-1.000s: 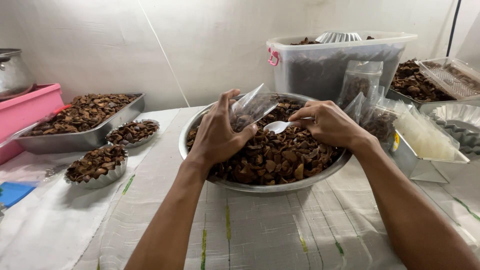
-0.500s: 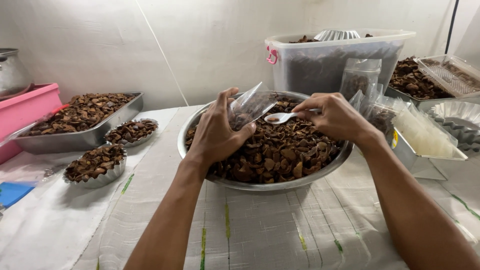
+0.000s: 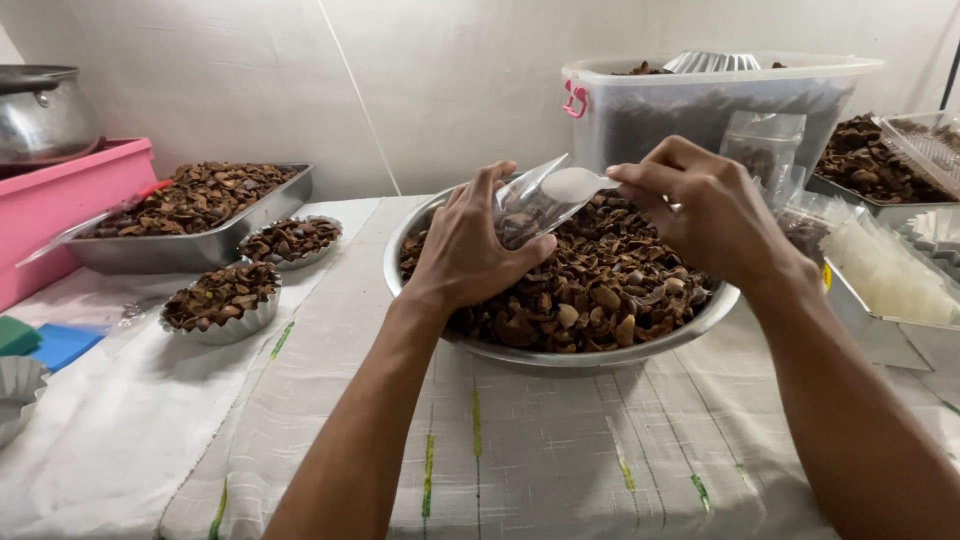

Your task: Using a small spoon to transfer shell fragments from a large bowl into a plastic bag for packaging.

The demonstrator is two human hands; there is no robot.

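Spoon [image 3: 578,183], white plastic, pinched by its handle in the fingertips of the right hand [image 3: 705,205]. Long axis runs roughly level from right to left; the bowl end points toward the left hand and sits at the open mouth of the bag, touching or just inside it, which cannot be told for sure.

Bag [image 3: 527,205], small, clear plastic, grasped by the left hand [image 3: 470,245], thumb on the near face and fingers curled round the far side. Mouth tilted up and to the right, facing the spoon. Some dark pieces show through the lower part.

Position of both: above the large steel bowl [image 3: 560,352], over its far-middle area. The left hand is the nearer to the bag, the right to the spoon; the two hands stand just apart, with spoon bowl and bag mouth meeting between them.

Bowl contents: brown dried pieces [image 3: 590,290], heaped near the rim. Bowl rests on the counter [image 3: 540,450], covered by a pale striped cloth.

Also present: to the left, a rectangular steel tray [image 3: 190,245] and two small fluted tins [image 3: 225,300] of the same brown pieces; pink tub [image 3: 60,215] at far left; behind the bowl, a clear plastic bin [image 3: 700,105]; at right, a stack of clear bags [image 3: 885,275].
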